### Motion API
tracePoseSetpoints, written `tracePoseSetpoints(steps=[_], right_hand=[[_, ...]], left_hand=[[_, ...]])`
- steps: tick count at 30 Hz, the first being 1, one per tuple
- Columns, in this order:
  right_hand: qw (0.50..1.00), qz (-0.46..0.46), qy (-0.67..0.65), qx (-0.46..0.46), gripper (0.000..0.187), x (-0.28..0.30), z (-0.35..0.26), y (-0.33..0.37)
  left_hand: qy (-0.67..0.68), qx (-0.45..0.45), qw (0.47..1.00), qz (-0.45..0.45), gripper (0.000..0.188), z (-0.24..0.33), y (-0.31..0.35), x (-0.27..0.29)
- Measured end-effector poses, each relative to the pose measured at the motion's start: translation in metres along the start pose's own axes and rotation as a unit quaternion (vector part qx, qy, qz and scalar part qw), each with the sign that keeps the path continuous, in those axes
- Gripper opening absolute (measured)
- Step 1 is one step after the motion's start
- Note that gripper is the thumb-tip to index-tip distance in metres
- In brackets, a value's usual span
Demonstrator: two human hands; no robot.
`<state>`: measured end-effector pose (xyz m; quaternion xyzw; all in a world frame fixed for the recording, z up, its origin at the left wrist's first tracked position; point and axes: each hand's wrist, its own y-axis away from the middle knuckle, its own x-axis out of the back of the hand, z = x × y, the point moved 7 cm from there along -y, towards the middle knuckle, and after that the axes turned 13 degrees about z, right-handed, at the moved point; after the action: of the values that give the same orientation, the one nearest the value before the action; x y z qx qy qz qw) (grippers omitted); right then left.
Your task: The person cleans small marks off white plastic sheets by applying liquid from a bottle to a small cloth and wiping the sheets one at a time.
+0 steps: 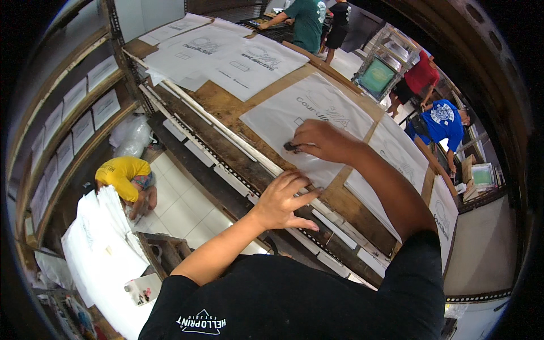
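My right hand (326, 140) reaches over the long brown table and pinches a small dark wad (290, 147), whose kind I cannot make out. Beneath it lies a white printed sheet (272, 113) with grey outlined lettering. My left hand (286, 199) is at the table's near edge beside the sheet's lower corner, fingers spread and thumb apart. Nothing shows in its grasp, and its fingertips look slightly blurred. More white printed sheets (241, 59) lie at the far left of the table, and others (391, 153) lie partly behind my right forearm.
A slotted metal rail (207, 153) edges the table. Lower left, a person in yellow (124, 173) crouches near stacked white sheets (105, 249) and a wooden stool (164, 246). Shelves (68, 105) line the left. Co-workers in green (306, 25), red (420, 76) and blue (442, 122) stand beyond the table.
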<state>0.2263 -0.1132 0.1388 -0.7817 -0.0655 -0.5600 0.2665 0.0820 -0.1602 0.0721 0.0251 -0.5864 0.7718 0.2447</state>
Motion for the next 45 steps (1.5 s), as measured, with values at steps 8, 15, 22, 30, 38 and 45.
tracePoseSetpoints(steps=[8,15,22,30,38,45], right_hand=[[0.996,0.039,-0.028,-0.080,0.015,0.030,-0.008,0.047],[0.994,0.092,-0.012,-0.058,0.013,0.030,-0.025,0.027],[0.992,0.117,0.009,-0.051,0.014,-0.008,0.011,-0.055],[0.998,0.057,0.019,-0.034,0.017,-0.027,0.020,-0.103],[0.999,-0.026,0.033,-0.034,0.015,-0.021,0.011,-0.049],[0.995,-0.072,0.072,-0.001,0.017,0.009,-0.036,0.045]], left_hand=[[-0.031,-0.034,0.995,0.084,0.072,0.010,-0.010,0.019],[-0.248,0.122,0.959,0.056,0.089,-0.075,-0.005,0.078],[-0.273,0.118,0.955,-0.008,0.101,-0.098,-0.009,0.088],[-0.293,0.088,0.952,-0.012,0.098,-0.096,-0.019,0.090],[-0.292,0.116,0.949,-0.011,0.097,-0.105,-0.013,0.086],[-0.291,0.110,0.950,-0.007,0.097,-0.103,-0.014,0.086]])
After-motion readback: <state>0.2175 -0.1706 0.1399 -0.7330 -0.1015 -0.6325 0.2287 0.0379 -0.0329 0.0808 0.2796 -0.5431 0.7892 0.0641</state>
